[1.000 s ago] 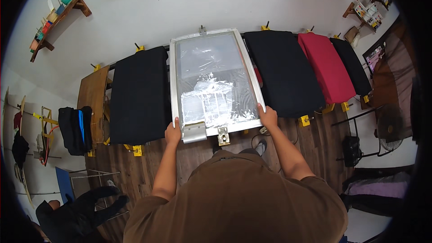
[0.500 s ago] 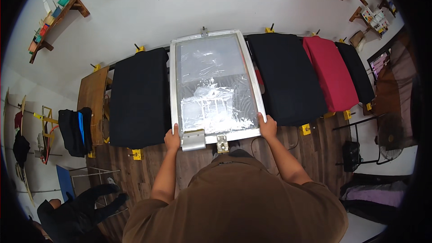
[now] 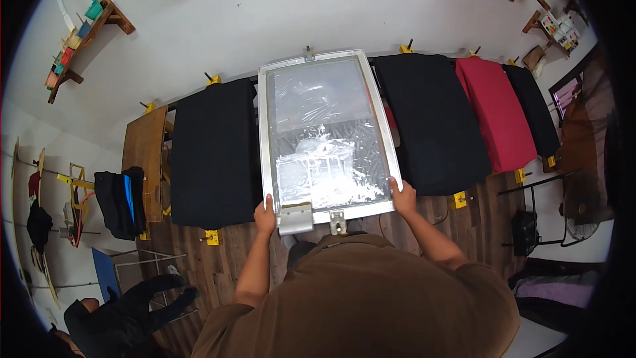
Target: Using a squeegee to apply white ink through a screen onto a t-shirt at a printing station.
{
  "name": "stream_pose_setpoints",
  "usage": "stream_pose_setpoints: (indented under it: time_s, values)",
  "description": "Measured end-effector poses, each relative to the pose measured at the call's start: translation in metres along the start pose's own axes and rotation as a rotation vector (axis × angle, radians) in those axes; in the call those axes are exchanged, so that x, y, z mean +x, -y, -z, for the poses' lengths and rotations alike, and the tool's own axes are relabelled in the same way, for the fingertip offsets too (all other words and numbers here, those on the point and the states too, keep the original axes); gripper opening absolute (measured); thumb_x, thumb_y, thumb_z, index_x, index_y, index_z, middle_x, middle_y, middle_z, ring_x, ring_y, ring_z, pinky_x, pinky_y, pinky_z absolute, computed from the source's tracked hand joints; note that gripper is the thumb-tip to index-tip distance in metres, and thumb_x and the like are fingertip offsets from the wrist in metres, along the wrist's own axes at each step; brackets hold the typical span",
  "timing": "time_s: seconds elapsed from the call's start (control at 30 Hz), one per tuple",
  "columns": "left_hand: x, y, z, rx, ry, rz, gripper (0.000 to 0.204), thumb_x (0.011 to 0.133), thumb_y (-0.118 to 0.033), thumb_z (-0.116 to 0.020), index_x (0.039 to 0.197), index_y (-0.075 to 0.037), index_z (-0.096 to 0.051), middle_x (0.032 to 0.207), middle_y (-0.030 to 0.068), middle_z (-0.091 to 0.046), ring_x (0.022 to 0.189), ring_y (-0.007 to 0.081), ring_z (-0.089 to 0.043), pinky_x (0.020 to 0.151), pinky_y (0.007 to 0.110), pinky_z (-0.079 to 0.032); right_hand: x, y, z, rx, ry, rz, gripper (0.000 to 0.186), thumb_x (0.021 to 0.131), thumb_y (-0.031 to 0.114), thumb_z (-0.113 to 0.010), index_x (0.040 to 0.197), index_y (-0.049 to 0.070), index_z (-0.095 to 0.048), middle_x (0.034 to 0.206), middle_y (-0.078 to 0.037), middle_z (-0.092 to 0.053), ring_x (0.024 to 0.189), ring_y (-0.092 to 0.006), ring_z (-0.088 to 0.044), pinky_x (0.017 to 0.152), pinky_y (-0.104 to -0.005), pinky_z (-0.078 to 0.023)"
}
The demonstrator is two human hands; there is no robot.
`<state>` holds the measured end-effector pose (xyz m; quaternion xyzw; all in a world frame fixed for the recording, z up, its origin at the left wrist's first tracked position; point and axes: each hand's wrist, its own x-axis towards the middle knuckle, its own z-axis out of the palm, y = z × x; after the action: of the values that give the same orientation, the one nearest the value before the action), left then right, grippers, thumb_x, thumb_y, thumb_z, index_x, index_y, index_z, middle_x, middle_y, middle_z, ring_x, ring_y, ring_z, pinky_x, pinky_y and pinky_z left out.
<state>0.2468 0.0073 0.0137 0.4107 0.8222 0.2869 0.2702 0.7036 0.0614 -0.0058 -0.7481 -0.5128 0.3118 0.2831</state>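
A silver-edged screen printing frame [image 3: 266, 139] lies in front of me, its mesh streaked with white ink. My left hand [image 3: 265, 215] grips the near left corner, thumb on top of the rim. Closed on the near right corner is my right hand [image 3: 403, 199], its thumb also along the rim. Beside my left hand, a wide metal squeegee [image 3: 296, 220] rests at the near left end of the screen. A metal bracket [image 3: 338, 223] sits at the middle of the near edge. My fingers under the rim are hidden.
Dark cloth-covered boards [image 3: 215, 152] [image 3: 437, 119] flank the screen, with a red one [image 3: 497, 116] farther right. A bare wooden board [image 3: 144, 159] stands left. Yellow clamps [image 3: 460, 199] line the rail. A person in dark clothes [image 3: 126, 318] is at the lower left; a fan [image 3: 583, 215] stands right.
The whole view has shifted slightly, so everything appears a little lower and farther right. Both hands keep their hold on the screen frame.
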Motion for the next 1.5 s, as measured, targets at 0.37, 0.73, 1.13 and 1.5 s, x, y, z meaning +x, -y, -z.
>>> stream_pose_setpoints:
  time_s: [0.37,0.73,1.13,1.5]
  values:
    - [0.018,0.015,0.021,-0.197,0.304,0.135,0.066,0.105,-0.058,-0.046,0.121,0.005,-0.062,0.106,0.0202,-0.071,0.099,0.0297,-0.068,0.089,0.042,-0.052,-0.074,0.142,-0.011,-0.086,-0.160,0.481,0.041,0.082,0.021,-0.079,0.114,0.003,-0.061,0.113,-0.017,-0.062,0.109,-0.0377,-0.057,0.096,-0.0459,-0.044]
    - [0.022,-0.048,0.098,-0.897,0.589,0.313,0.058,0.107,-0.054,-0.045,0.122,-0.001,-0.062,0.101,0.0084,-0.069,0.092,0.0169,-0.065,0.084,0.030,-0.053,-0.080,0.192,-0.062,-0.214,0.780,0.913,0.054,0.068,0.031,-0.086,0.112,0.006,-0.068,0.110,-0.013,-0.068,0.104,-0.0357,-0.064,0.089,-0.0436,-0.052]
    - [-0.016,-0.130,0.071,0.591,0.636,-1.000,0.043,0.073,-0.019,-0.080,0.108,0.000,-0.064,0.103,0.0175,-0.062,0.094,0.0362,-0.066,0.080,0.046,-0.055,-0.081,0.233,-0.076,-0.437,0.608,0.876,0.035,0.071,0.029,-0.075,0.093,0.002,-0.072,0.083,-0.016,-0.071,0.082,-0.0363,-0.070,0.077,-0.0470,-0.056]
    - [-0.023,-0.123,0.035,0.664,0.400,-0.936,0.011,0.080,-0.008,-0.067,0.087,0.000,-0.072,0.092,0.0200,-0.066,0.078,0.0357,-0.071,0.069,0.043,-0.059,-0.083,0.218,-0.114,-0.528,0.546,0.812,0.024,0.077,0.024,-0.078,0.086,0.002,-0.073,0.085,-0.019,-0.072,0.082,-0.0357,-0.072,0.075,-0.0462,-0.059]
